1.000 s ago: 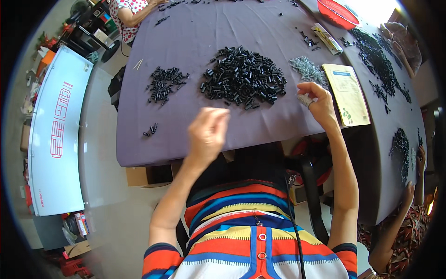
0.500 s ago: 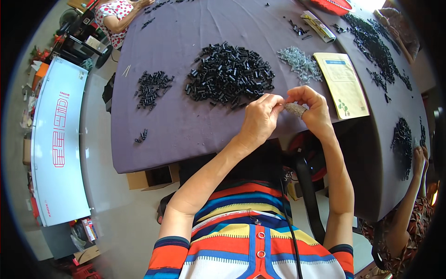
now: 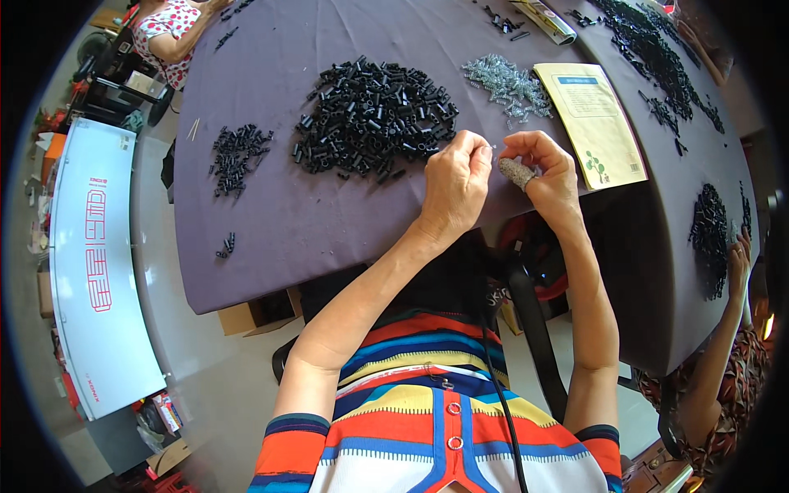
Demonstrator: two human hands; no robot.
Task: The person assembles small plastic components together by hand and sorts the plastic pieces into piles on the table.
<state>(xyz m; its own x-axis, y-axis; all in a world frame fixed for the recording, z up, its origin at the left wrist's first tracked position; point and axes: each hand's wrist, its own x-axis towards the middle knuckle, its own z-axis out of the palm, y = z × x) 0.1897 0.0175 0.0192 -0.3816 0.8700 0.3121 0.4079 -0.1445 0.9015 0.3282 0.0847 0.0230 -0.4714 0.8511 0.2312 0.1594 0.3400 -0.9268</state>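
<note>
- Left hand (image 3: 456,182): narrow grip, fingertips pinched; contents too small to tell.
- Right hand (image 3: 552,174): curled grip beside it, beige cover (image 3: 516,172) on one finger; hold unclear.
- Black tubes (image 3: 374,119): heaped inside the table's (image 3: 279,255) near edge.

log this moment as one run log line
left hand: fingertips bunched, contents unclear | right hand: beside left, beige wrap on a digit | black tube pile: ahead-left of hands | clear parts: beyond hands

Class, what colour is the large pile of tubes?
The pile is black; see the head view.
</note>
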